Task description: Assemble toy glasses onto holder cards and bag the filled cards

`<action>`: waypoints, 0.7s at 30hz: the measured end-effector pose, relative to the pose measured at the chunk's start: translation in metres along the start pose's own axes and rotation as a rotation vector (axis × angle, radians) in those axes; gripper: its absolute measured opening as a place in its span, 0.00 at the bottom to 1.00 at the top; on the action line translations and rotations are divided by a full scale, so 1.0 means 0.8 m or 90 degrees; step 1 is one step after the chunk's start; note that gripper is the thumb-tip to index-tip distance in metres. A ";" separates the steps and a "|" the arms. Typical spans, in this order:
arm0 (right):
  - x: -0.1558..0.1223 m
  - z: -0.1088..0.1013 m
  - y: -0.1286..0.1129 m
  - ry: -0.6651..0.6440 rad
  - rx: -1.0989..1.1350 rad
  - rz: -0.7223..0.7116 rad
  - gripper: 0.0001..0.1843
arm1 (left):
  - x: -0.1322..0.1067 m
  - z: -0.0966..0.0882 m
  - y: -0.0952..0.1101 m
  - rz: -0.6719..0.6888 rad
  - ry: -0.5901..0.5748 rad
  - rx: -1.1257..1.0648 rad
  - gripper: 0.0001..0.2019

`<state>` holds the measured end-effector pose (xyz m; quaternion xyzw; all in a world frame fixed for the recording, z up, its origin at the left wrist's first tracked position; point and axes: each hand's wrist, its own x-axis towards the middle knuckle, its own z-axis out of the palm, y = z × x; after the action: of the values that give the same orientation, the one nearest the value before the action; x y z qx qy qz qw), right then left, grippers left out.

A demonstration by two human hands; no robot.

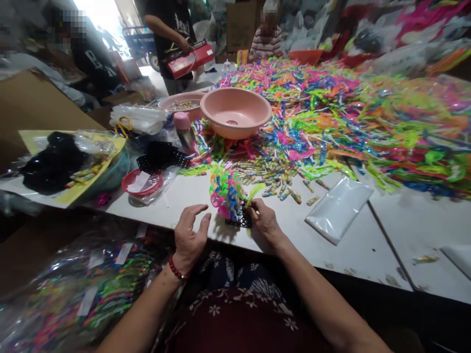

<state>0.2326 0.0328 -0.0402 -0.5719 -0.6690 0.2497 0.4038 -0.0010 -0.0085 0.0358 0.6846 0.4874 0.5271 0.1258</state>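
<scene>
At the table's front edge a black perforated rack (246, 215) holds a dense bunch of bright plastic pieces (228, 193) in pink, blue, green and white. My right hand (263, 218) is closed at the rack's right side, its fingers pinching a yellow-green plastic piece (256, 190). My left hand (192, 235) hovers just left of the bunch, thumb and fingers apart, with nothing between them. A red bead bracelet (176, 269) circles the left wrist. Behind the rack lie many small printed tubes (279, 176), loose on the table.
A large heap of coloured plastic pieces (331, 108) covers the table's far side. Pink basins (235, 110), a pink-capped bottle (183, 130) and a red basket (142, 184) stand ahead and left. A clear-wrapped white packet (338, 208) lies right. A person (171, 39) carries a red box.
</scene>
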 end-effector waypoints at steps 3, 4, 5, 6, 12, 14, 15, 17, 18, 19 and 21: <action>0.005 -0.008 -0.006 -0.026 -0.057 -0.016 0.09 | 0.029 0.004 0.000 0.064 -0.022 -0.006 0.15; 0.007 -0.010 -0.009 -0.034 -0.083 -0.021 0.08 | 0.040 0.005 0.000 0.084 -0.037 -0.017 0.18; 0.009 -0.012 -0.011 -0.041 -0.108 -0.023 0.07 | 0.051 0.007 0.000 0.098 -0.058 -0.031 0.20; 0.011 -0.013 -0.014 -0.049 -0.130 -0.023 0.07 | 0.062 0.010 0.000 0.107 -0.084 -0.049 0.22; 0.018 -0.011 -0.028 -0.071 -0.175 -0.038 0.07 | 0.087 0.025 0.005 -0.016 -0.145 -0.216 0.30; 0.023 -0.009 -0.025 -0.068 -0.177 -0.039 0.07 | 0.086 0.029 0.006 0.000 -0.170 -0.221 0.30; 0.025 -0.008 -0.022 -0.071 -0.179 -0.040 0.07 | 0.085 0.031 0.006 0.027 -0.183 -0.206 0.29; 0.031 -0.006 -0.014 -0.071 -0.181 -0.039 0.07 | 0.083 0.031 0.005 0.075 -0.193 -0.171 0.29; 0.033 -0.006 -0.011 -0.074 -0.183 -0.034 0.08 | 0.083 0.028 0.004 0.096 -0.189 -0.156 0.28; 0.034 -0.006 -0.008 -0.077 -0.184 -0.027 0.09 | 0.084 0.023 0.003 0.109 -0.173 -0.142 0.27; 0.032 -0.006 -0.004 -0.084 -0.175 -0.013 0.11 | 0.090 0.005 -0.006 0.110 -0.109 -0.109 0.25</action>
<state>0.2341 0.0566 -0.0285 -0.5973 -0.7278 0.1885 0.2793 -0.0024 0.0532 0.0736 0.7533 0.3674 0.5154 0.1788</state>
